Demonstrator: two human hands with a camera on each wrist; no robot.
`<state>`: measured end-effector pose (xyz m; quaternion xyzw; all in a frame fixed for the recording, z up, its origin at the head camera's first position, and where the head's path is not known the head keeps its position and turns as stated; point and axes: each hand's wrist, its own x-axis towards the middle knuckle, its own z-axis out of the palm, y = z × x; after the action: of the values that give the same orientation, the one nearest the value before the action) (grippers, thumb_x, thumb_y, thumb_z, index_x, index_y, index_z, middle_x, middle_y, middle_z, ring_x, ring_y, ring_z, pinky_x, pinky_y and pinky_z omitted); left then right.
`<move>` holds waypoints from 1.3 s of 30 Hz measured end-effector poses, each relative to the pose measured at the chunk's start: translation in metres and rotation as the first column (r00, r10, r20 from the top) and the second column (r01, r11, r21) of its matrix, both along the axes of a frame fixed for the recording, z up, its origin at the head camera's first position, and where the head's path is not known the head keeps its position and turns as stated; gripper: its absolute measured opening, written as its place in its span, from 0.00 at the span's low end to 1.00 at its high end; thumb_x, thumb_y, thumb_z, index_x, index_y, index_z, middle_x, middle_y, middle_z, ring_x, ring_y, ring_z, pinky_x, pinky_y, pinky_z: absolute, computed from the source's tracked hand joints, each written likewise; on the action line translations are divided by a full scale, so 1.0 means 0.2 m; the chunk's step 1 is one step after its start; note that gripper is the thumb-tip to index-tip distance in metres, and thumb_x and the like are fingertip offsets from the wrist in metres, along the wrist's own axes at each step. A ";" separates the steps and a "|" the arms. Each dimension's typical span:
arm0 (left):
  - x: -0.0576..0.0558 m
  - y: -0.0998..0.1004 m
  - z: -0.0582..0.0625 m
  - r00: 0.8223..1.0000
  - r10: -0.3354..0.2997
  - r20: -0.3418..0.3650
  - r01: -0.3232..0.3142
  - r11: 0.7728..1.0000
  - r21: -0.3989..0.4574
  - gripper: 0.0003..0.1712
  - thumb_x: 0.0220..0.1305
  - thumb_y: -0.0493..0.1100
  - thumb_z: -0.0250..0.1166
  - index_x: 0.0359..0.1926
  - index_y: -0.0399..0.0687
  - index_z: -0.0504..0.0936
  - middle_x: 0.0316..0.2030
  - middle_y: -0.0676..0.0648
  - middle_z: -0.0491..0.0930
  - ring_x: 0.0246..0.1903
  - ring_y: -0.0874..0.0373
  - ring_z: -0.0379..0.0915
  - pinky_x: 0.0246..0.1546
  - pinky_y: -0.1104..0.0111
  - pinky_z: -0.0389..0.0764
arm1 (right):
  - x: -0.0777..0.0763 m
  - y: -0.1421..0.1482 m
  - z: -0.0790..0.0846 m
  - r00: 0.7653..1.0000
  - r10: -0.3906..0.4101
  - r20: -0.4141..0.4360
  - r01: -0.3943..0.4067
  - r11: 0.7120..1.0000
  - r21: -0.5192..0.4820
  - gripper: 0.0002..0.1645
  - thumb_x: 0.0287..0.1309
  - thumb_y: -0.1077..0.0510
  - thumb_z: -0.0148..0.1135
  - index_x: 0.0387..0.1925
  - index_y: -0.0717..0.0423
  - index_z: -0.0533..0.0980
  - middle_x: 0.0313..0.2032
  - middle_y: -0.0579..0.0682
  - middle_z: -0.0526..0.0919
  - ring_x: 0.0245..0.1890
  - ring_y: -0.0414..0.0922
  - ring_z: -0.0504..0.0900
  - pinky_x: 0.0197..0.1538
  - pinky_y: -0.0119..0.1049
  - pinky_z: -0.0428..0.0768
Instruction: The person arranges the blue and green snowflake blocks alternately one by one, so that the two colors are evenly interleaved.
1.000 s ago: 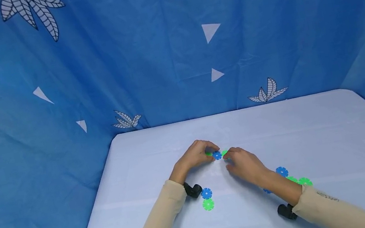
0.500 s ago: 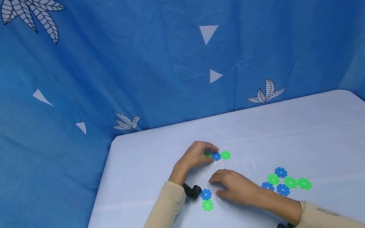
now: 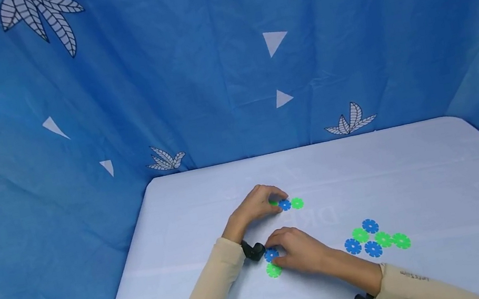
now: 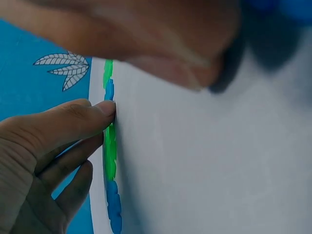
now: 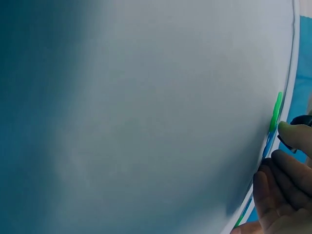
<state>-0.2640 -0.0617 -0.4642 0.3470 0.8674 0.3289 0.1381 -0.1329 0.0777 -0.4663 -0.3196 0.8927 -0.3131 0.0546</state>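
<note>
My left hand [image 3: 256, 203] pinches a row of joined plastic snowflake discs at the back middle. Beyond its fingertips a blue disc [image 3: 285, 205] and a green disc [image 3: 297, 203] stick out. In the left wrist view, the thumb presses where a green disc [image 4: 110, 156] meets a blue one, and another blue disc [image 4: 114, 207] trails below. Nearer the front, my right hand [image 3: 300, 251] has thumb and fingertips on a blue snowflake disc [image 3: 270, 255]. A green snowflake disc [image 3: 273, 270] lies against it on the near side. The fingers partly cover this pair.
To the right on the white table [image 3: 445, 172] lies a cluster of several blue and green snowflake discs [image 3: 373, 249]. Black wrist cameras [image 3: 253, 250] hang under both forearms. Blue curtains [image 3: 215, 68] enclose the table's back and sides.
My right hand has let go of the row's green end disc and come nearer and left to the blue-and-green pair. The right-hand cluster is now uncovered. The left hand has stayed in place.
</note>
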 end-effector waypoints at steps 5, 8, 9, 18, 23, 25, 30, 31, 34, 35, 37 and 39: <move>0.00 0.00 0.00 1.000 -0.003 -0.005 0.003 1.000 0.000 0.19 0.56 0.33 0.72 0.50 0.43 0.86 0.47 0.51 0.85 0.53 0.60 0.77 0.56 0.67 0.74 | 0.00 -0.01 0.00 0.999 -0.002 -0.036 0.003 0.999 0.041 0.14 0.53 0.59 0.72 0.43 0.57 0.84 0.44 0.44 0.84 0.51 0.43 0.79 0.55 0.39 0.77; -0.01 0.00 -0.01 1.000 -0.015 -0.024 0.015 1.000 0.006 0.18 0.56 0.32 0.72 0.50 0.41 0.86 0.47 0.51 0.85 0.53 0.59 0.77 0.55 0.67 0.75 | 0.01 -0.01 0.00 0.999 -0.008 -0.051 0.011 0.999 0.052 0.13 0.52 0.60 0.72 0.41 0.56 0.85 0.42 0.43 0.84 0.49 0.42 0.79 0.53 0.38 0.78; -0.01 -0.01 -0.01 1.000 -0.017 -0.026 0.017 1.000 0.010 0.18 0.56 0.32 0.72 0.50 0.41 0.86 0.47 0.51 0.85 0.52 0.60 0.77 0.55 0.67 0.75 | 0.01 -0.02 0.00 0.998 -0.010 -0.055 0.014 0.998 0.058 0.13 0.52 0.60 0.72 0.41 0.56 0.85 0.42 0.43 0.84 0.49 0.42 0.79 0.52 0.38 0.79; 0.00 -0.01 0.00 1.000 -0.001 0.006 0.001 1.000 0.006 0.19 0.56 0.33 0.72 0.50 0.43 0.86 0.48 0.51 0.85 0.53 0.59 0.77 0.56 0.66 0.75 | 0.01 -0.03 0.00 0.997 -0.033 -0.070 0.040 0.995 0.096 0.14 0.51 0.58 0.73 0.41 0.56 0.84 0.41 0.44 0.83 0.47 0.41 0.79 0.49 0.37 0.80; 0.00 0.00 -0.01 1.000 -0.004 -0.016 0.004 1.000 -0.006 0.19 0.56 0.33 0.72 0.50 0.44 0.86 0.48 0.50 0.85 0.53 0.59 0.77 0.56 0.68 0.74 | 0.02 -0.04 0.00 0.994 -0.045 -0.103 0.057 0.992 0.115 0.14 0.50 0.58 0.73 0.40 0.57 0.84 0.40 0.45 0.83 0.45 0.42 0.79 0.48 0.37 0.80; -0.01 0.00 -0.01 1.000 -0.009 -0.024 0.008 1.000 -0.007 0.19 0.56 0.33 0.72 0.50 0.44 0.86 0.48 0.50 0.85 0.53 0.59 0.77 0.55 0.68 0.74 | 0.02 -0.03 0.01 0.994 -0.053 -0.100 0.065 0.991 0.116 0.14 0.49 0.59 0.73 0.40 0.57 0.84 0.40 0.46 0.83 0.45 0.42 0.80 0.48 0.38 0.80; -0.01 0.00 -0.01 0.999 -0.011 -0.031 0.010 1.000 -0.010 0.18 0.56 0.33 0.72 0.50 0.43 0.86 0.47 0.50 0.85 0.53 0.58 0.77 0.56 0.67 0.75 | 0.01 0.02 0.03 0.992 -0.102 -0.070 0.108 0.990 0.092 0.14 0.47 0.60 0.71 0.39 0.58 0.84 0.38 0.46 0.83 0.44 0.44 0.80 0.47 0.41 0.81; -0.01 0.00 -0.01 0.999 -0.010 -0.031 0.010 1.000 -0.012 0.19 0.56 0.33 0.72 0.50 0.43 0.86 0.48 0.50 0.85 0.53 0.58 0.77 0.56 0.67 0.74 | 0.00 0.03 0.04 0.991 -0.120 -0.066 0.125 0.988 0.086 0.14 0.47 0.60 0.71 0.39 0.58 0.84 0.38 0.45 0.83 0.44 0.44 0.80 0.47 0.42 0.81; -0.01 0.00 0.00 1.000 -0.008 -0.026 0.008 1.000 -0.018 0.19 0.56 0.33 0.72 0.51 0.43 0.86 0.48 0.50 0.85 0.53 0.59 0.77 0.56 0.68 0.74 | -0.02 0.09 0.04 0.982 -0.181 -0.056 0.185 0.980 0.068 0.13 0.46 0.61 0.71 0.38 0.58 0.85 0.38 0.45 0.83 0.42 0.43 0.81 0.46 0.41 0.81; -0.01 0.00 0.00 1.000 -0.007 -0.024 0.007 1.000 -0.019 0.19 0.56 0.33 0.72 0.51 0.44 0.85 0.48 0.50 0.85 0.53 0.59 0.77 0.56 0.68 0.74 | -0.03 0.11 0.04 0.978 -0.202 -0.052 0.205 0.977 0.062 0.13 0.45 0.61 0.71 0.38 0.58 0.85 0.37 0.45 0.83 0.41 0.43 0.81 0.45 0.41 0.81; -0.01 0.00 0.00 1.000 -0.008 -0.021 0.008 1.000 -0.017 0.19 0.56 0.33 0.72 0.51 0.44 0.85 0.48 0.50 0.85 0.53 0.60 0.77 0.56 0.69 0.74 | -0.06 0.15 0.04 0.969 -0.243 -0.043 0.245 0.968 0.057 0.13 0.45 0.62 0.72 0.37 0.58 0.85 0.36 0.45 0.84 0.39 0.41 0.81 0.44 0.40 0.81; -0.01 0.00 0.00 1.000 -0.007 -0.015 0.007 1.000 -0.016 0.19 0.56 0.33 0.72 0.51 0.43 0.85 0.48 0.50 0.85 0.53 0.60 0.77 0.56 0.69 0.74 | -0.09 0.18 0.04 0.961 -0.275 -0.031 0.276 0.960 0.052 0.13 0.45 0.62 0.73 0.37 0.59 0.85 0.35 0.45 0.84 0.38 0.40 0.81 0.44 0.39 0.81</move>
<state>-0.2652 -0.0622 -0.4648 0.3514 0.8697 0.3191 0.1356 -0.1503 0.1137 -0.4584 -0.1943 0.9375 -0.2887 0.0087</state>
